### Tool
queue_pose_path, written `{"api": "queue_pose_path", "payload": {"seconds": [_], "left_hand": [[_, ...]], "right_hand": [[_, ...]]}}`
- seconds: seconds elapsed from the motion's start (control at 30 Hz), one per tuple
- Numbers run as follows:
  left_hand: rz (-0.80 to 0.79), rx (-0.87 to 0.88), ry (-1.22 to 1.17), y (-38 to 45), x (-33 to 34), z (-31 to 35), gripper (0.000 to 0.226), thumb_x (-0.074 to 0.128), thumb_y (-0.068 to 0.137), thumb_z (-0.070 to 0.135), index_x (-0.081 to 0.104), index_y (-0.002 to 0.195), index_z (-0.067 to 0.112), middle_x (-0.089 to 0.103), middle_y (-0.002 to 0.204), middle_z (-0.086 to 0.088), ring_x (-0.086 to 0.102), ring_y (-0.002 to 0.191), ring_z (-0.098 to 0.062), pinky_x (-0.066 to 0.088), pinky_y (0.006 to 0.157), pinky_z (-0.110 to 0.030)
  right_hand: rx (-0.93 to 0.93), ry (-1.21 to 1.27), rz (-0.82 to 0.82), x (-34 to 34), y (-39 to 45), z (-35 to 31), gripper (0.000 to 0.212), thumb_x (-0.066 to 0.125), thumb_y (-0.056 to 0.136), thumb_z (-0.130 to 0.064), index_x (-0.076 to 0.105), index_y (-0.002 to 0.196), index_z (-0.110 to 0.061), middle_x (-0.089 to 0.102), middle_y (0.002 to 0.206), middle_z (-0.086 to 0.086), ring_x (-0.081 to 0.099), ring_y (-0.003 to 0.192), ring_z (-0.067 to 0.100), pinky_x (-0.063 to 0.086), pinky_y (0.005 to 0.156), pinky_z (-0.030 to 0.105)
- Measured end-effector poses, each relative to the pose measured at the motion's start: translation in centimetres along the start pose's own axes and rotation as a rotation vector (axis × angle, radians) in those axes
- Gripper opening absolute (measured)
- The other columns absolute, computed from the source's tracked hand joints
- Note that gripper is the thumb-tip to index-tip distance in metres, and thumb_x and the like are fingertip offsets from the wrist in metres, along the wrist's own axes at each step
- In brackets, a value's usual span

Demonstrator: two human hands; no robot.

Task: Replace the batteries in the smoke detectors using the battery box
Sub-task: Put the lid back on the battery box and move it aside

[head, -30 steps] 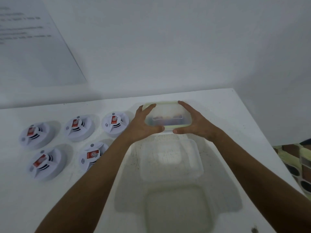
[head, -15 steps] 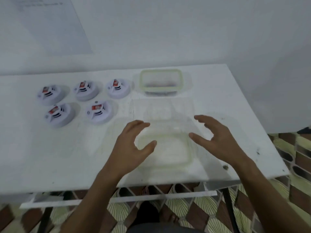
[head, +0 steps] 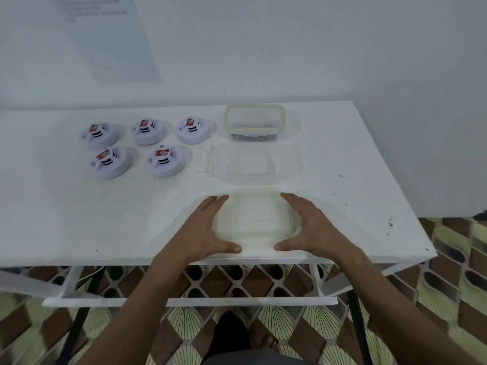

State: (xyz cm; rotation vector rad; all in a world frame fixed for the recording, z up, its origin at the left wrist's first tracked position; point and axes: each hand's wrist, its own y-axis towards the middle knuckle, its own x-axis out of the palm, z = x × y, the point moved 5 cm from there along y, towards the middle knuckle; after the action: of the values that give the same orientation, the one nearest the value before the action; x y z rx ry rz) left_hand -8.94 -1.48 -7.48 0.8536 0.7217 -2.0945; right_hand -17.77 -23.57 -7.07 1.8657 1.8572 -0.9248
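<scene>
The battery box (head: 254, 121) contents are too dim and small to identify.

- White table (head: 66, 219): top scuffed, dark specks toward its right edge, white frame bars beneath
- Sheet of paper (head: 110, 40): fixed on the white wall behind the table, print too blurred to read
- Floor (head: 448, 299): tiled in brown and pale yellow fan patterns

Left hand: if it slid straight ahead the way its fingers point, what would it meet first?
The left hand points toward the wall. Bare table comes first, then probably the clear flat lid, with the battery box behind; depth is uncertain.
</scene>
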Motion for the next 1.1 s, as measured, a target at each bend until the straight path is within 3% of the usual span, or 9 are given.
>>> {"api": "queue_pose_path", "payload": {"seconds": [0.13, 0.23, 0.33, 0.43, 0.67, 0.8, 0.97, 1.03, 1.1], "left_hand": [[0.067, 0.057, -0.012, -1.8, -1.4, 1.6, 0.117, 0.087, 0.058, 0.049, 0.015, 0.150, 0.039, 0.019, 0.157, 0.013, 0.019, 0.142, -0.005, 0.017, 0.112, -0.022], [0.124, 0.130, -0.008, -2.7, -4.4, 3.8, 0.117, 0.087, 0.057, 0.051, 0.015, 0.149, 0.042, 0.020, 0.153, 0.021, 0.017, 0.141, 0.001, 0.016, 0.112, -0.021], [0.148, 0.133, -0.008, -0.7, -7.3, 5.1, 0.118, 0.088, 0.055, 0.049, 0.015, 0.148, 0.044, 0.021, 0.151, 0.024, 0.018, 0.140, 0.001, 0.019, 0.113, -0.025], [0.144, 0.100, -0.038, 3.6, -8.5, 4.9, 0.120, 0.090, 0.054, 0.047, 0.016, 0.149, 0.040, 0.023, 0.155, 0.017, 0.023, 0.141, -0.005, 0.027, 0.114, -0.032], [0.057, 0.070, -0.064, 10.1, -8.1, 3.2, 0.123, 0.091, 0.056, 0.043, 0.014, 0.151, 0.034, 0.023, 0.156, 0.010, 0.025, 0.142, -0.011, 0.027, 0.110, -0.032], [0.026, 0.071, -0.028, 10.9, -7.9, 2.5, 0.124, 0.089, 0.054, 0.049, 0.013, 0.151, 0.034, 0.024, 0.155, 0.010, 0.025, 0.142, -0.012, 0.029, 0.111, -0.034], [-0.042, 0.103, 0.102, 10.7, -7.5, 2.8, 0.122, 0.086, 0.063, 0.045, 0.003, 0.152, 0.030, 0.017, 0.155, 0.004, 0.026, 0.139, -0.015, 0.028, 0.102, -0.026], [-0.071, 0.086, 0.132, 11.1, -7.3, 2.5, 0.124, 0.085, 0.063, 0.049, 0.001, 0.152, 0.029, 0.013, 0.156, 0.004, 0.023, 0.140, -0.015, 0.029, 0.105, -0.029], [-0.110, 0.055, 0.173, 11.5, -7.3, 2.3, 0.131, 0.085, 0.058, 0.055, -0.003, 0.152, 0.030, 0.004, 0.159, 0.004, 0.014, 0.145, -0.017, 0.027, 0.113, -0.037]], "right_hand": [[-0.048, 0.071, 0.088, -1.2, -1.7, -0.7, 0.112, 0.093, 0.059, -0.035, 0.026, 0.149, -0.042, 0.030, 0.154, -0.019, 0.027, 0.140, 0.002, 0.021, 0.117, 0.029], [-0.128, 0.100, 0.154, -3.4, -2.6, -2.5, 0.109, 0.093, 0.057, -0.038, 0.026, 0.143, -0.051, 0.034, 0.150, -0.026, 0.029, 0.134, -0.008, 0.022, 0.112, 0.023], [-0.180, 0.114, 0.199, -5.7, -0.8, -4.4, 0.108, 0.093, 0.059, -0.036, 0.028, 0.144, -0.049, 0.036, 0.148, -0.026, 0.031, 0.135, -0.006, 0.023, 0.111, 0.021], [-0.170, 0.142, 0.180, -7.0, 3.1, -5.0, 0.105, 0.092, 0.063, -0.025, 0.032, 0.146, -0.041, 0.038, 0.135, -0.038, 0.034, 0.127, -0.004, 0.027, 0.106, 0.020], [-0.097, 0.142, 0.130, -7.0, 9.2, -3.2, 0.110, 0.092, 0.063, -0.020, 0.028, 0.151, -0.035, 0.036, 0.147, -0.018, 0.030, 0.132, 0.003, 0.027, 0.111, 0.029], [-0.107, 0.144, 0.132, -6.7, 9.7, -2.7, 0.110, 0.093, 0.062, -0.022, 0.028, 0.149, -0.039, 0.039, 0.144, -0.022, 0.036, 0.133, 0.004, 0.029, 0.112, 0.029], [-0.099, 0.090, 0.134, -6.3, 9.4, -2.4, 0.112, 0.093, 0.062, -0.025, 0.025, 0.151, -0.035, 0.035, 0.145, -0.023, 0.035, 0.131, 0.003, 0.029, 0.111, 0.028], [-0.093, 0.084, 0.120, -6.2, 9.5, -2.5, 0.112, 0.092, 0.063, -0.024, 0.024, 0.151, -0.034, 0.033, 0.139, -0.024, 0.032, 0.128, 0.001, 0.028, 0.111, 0.027], [-0.079, 0.054, 0.083, -6.3, 9.9, -2.6, 0.116, 0.093, 0.061, -0.030, 0.020, 0.152, -0.034, 0.027, 0.147, -0.021, 0.026, 0.135, 0.004, 0.025, 0.113, 0.033]]}}
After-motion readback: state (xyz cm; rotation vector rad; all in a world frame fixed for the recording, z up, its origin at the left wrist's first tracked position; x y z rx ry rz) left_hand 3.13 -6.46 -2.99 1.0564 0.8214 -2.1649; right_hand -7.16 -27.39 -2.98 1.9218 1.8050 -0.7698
